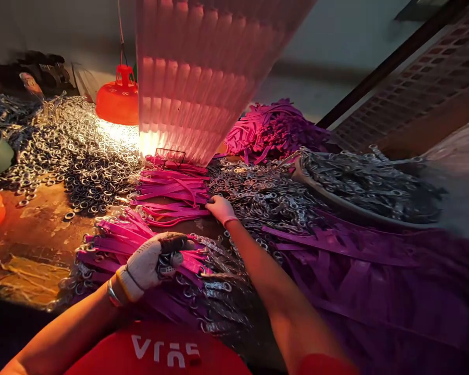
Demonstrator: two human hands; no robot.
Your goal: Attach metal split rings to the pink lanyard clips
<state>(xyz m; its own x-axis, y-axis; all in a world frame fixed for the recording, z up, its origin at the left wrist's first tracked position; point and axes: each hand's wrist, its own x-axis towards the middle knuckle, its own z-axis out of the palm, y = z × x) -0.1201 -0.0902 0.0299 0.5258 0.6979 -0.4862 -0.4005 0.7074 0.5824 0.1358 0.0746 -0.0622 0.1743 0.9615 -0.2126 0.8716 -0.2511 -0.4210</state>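
My left hand (152, 263), in a pale glove with dark fingertips, is curled around a few metal rings (167, 265). It is over a bundle of pink straps (117, 237) with metal rings at their ends and braided-looking chain lengths (226, 297) trailing to the right. My right hand (221, 209) reaches forward, its fingers pinched together at the right end of a pink strap (180, 212) in the middle pile. Something small and dark shows at those fingertips, too small to make out.
Loose metal rings (89, 172) heap up at the left under a red lamp (118, 99). A ribbed translucent sheet (187, 78) leans over the table. Chains (258, 192) pile at right beside a full basin (336, 208). More pink straps (277, 130) lie behind; purple straps (355, 260) spread right.
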